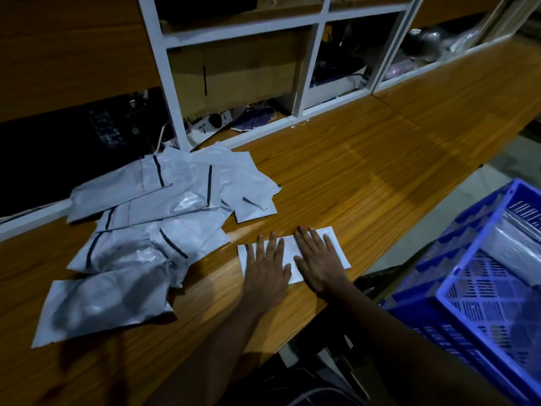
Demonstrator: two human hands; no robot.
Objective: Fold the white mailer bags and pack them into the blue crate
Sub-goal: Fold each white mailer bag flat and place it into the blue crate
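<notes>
While our left hand (265,271) and right hand (319,259) press the folded bag (289,247) flat, left of the crate (456,276), each grip is wide, holding nothing; we judge creasing underway; next comes pinching it up, crateward; unfolded bags (146,230) lie farther left.

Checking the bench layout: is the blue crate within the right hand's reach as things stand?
Probably yes. The right hand lies flat on the folded mailer bag; the blue crate stands open close to its right, with nothing visibly in the way.

Head view, close, down onto table (366,177)
</notes>
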